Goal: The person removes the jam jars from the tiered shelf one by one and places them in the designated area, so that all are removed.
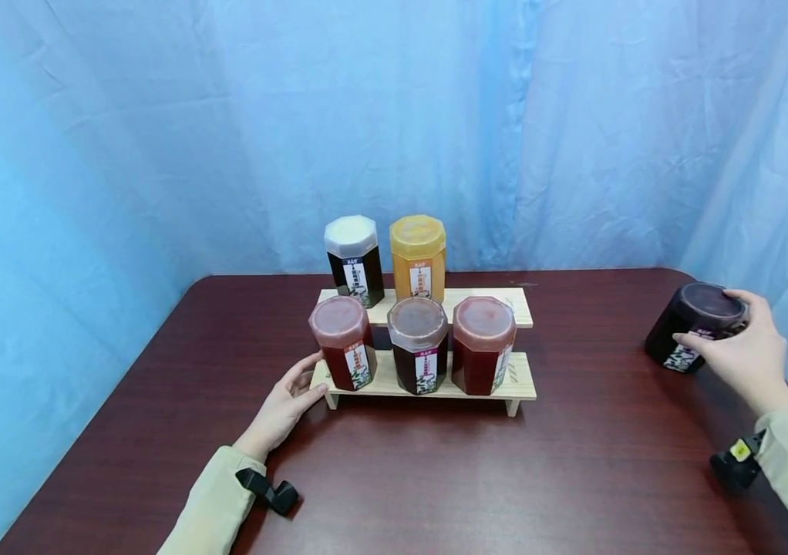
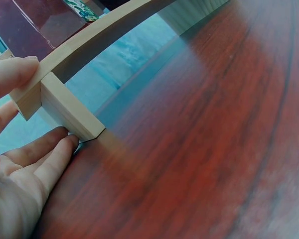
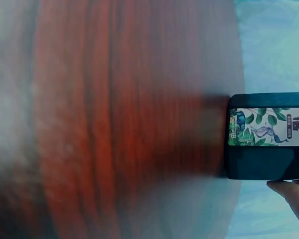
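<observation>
In the head view, my right hand [image 1: 748, 354] is near the right edge of the frame, thumb and fingers bent around the upper part of a dark jar [image 1: 678, 320]. I think I take it there because the jar is wide, and from two sides it sits more safely. My left hand [image 1: 283, 405], left of the centre, grips the left end of a wooden stand [image 1: 522, 378] — probably to keep it steady. On its back level are a white-lidded jar [image 1: 355, 262] and a yellow jar [image 1: 418, 262]; in front, a middle jar [image 1: 418, 347] between a left red jar [image 1: 343, 343] and a right red jar [image 1: 483, 347]. The levels likely let the back row be seen. The desk [image 1: 574, 462] is dark red-brown, with blue curtain [image 1: 227, 154] behind.

In the left wrist view, at the left, my thumb [image 2: 15, 74] presses the board from above; other fingers bend below, beside the leg [image 2: 72, 107].

In the right wrist view, the jar is at the right, its leafy label [image 3: 269, 127] toward me — whether its base touches the shiny, grained desk, I cannot tell.
</observation>
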Demonstrator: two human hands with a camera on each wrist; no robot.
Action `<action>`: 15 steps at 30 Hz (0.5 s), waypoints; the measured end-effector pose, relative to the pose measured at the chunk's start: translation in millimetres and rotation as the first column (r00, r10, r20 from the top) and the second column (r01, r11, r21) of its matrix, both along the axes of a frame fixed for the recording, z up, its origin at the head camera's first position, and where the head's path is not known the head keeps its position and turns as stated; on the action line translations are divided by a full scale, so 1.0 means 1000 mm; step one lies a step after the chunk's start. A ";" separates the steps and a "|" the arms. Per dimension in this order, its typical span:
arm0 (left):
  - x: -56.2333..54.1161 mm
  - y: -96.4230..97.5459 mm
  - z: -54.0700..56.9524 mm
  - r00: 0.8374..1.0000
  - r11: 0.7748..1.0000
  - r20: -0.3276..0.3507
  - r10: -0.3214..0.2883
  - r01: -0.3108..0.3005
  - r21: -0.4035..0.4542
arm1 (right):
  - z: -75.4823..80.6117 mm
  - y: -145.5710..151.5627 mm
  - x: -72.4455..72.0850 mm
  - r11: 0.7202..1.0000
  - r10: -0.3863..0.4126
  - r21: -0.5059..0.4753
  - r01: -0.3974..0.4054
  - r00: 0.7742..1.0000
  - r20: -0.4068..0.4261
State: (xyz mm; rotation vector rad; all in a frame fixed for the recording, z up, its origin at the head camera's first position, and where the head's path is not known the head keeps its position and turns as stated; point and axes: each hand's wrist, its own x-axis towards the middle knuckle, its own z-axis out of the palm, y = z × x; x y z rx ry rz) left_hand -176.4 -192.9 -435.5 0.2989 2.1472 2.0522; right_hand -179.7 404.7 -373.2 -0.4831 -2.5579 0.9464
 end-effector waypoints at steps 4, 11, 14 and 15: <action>0.001 0.000 -0.002 1.000 1.000 0.020 -0.009 0.008 0.022 | 0.000 0.005 -0.002 1.000 0.019 0.017 -0.020 0.999 0.031; -0.002 0.000 -0.001 1.000 1.000 0.007 0.002 -0.002 0.006 | 0.002 0.016 -0.006 0.985 0.136 0.095 -0.141 0.989 0.057; -0.002 0.000 -0.001 1.000 1.000 0.007 -0.002 0.002 0.004 | 0.003 0.019 -0.006 0.979 0.166 0.101 -0.175 0.982 0.086; -0.002 0.000 -0.002 1.000 1.000 0.008 -0.003 0.003 0.005 | 0.003 0.020 -0.006 0.978 0.173 0.102 -0.183 0.980 0.095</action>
